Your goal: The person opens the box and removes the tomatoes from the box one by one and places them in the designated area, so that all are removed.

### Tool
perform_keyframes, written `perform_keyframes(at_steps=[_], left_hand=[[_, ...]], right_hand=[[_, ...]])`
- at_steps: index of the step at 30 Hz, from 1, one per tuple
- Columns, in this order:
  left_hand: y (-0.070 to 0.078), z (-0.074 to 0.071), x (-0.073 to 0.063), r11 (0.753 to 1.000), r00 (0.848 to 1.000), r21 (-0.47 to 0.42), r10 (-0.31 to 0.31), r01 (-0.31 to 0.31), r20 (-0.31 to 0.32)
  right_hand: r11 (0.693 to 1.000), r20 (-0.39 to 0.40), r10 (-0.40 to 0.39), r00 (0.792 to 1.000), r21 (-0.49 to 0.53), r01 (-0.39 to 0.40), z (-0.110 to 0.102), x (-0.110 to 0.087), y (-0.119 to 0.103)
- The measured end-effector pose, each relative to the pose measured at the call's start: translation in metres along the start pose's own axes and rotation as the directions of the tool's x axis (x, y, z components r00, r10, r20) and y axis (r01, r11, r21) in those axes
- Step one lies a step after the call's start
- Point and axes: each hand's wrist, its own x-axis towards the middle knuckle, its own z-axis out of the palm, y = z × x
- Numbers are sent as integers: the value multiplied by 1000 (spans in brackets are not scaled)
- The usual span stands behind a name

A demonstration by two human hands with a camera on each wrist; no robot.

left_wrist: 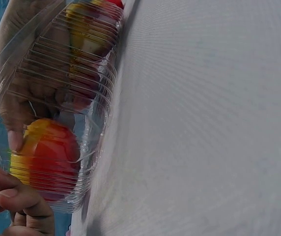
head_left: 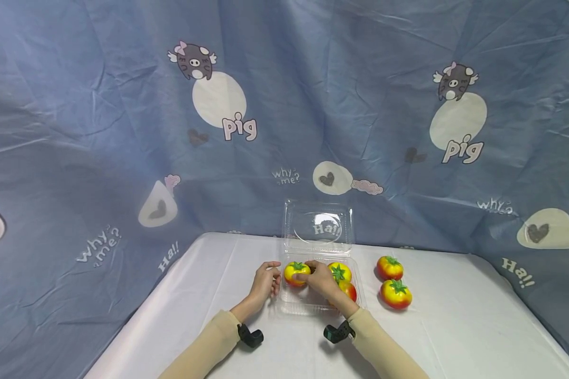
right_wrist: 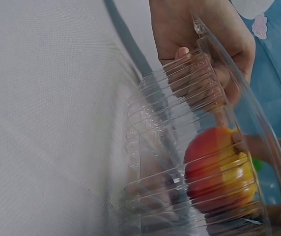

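A clear plastic clamshell box sits on the table, its lid raised at the back. My right hand reaches into it and pinches a red-and-yellow toy tomato between thumb and fingers, in the left rear part. Through the ribbed wall in the left wrist view, the same tomato shows its red side. Two more tomatoes lie in the right half, one at the back and one in front, partly under my right wrist. Beside the left wall is my left hand, fingers loosely bent, gripping nothing visible.
Right of the box, two loose toy tomatoes lie close together, one farther back and one nearer. A white cloth covers the table. Behind it hangs a blue printed curtain.
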Motion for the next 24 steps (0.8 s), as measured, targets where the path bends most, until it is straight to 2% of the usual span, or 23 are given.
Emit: perform_keyframes(at_steps=[4,11,15,18,22,24], left_hand=[[4,0,-2,1000,1000,11,-5,5,11],[21,0,-15,1000,999,10,-20,20,35],[12,0,-9,1000,999,14,-26,26,21],[4,-1,-4,1000,1000,20,0,0,8],[0,0,0,1000,1000,14,20,-20,3],[0,0,0,1000,1000,9,6,-6,4]], right_hand=[[1000,-1,2,1000,1,-2,-1,1,0],[1000,-3,-7,1000,-13,7,-2,-1,-1],[1000,-3,-6,1000,-6,6,-4,-2,-4],[1000,-3,-17,1000,-4,17,-6,-3,-6],[999,3,-31,1000,-28,31,-6,-3,-7],[999,8,-23,1000,-39,23,-7,-4,-6]])
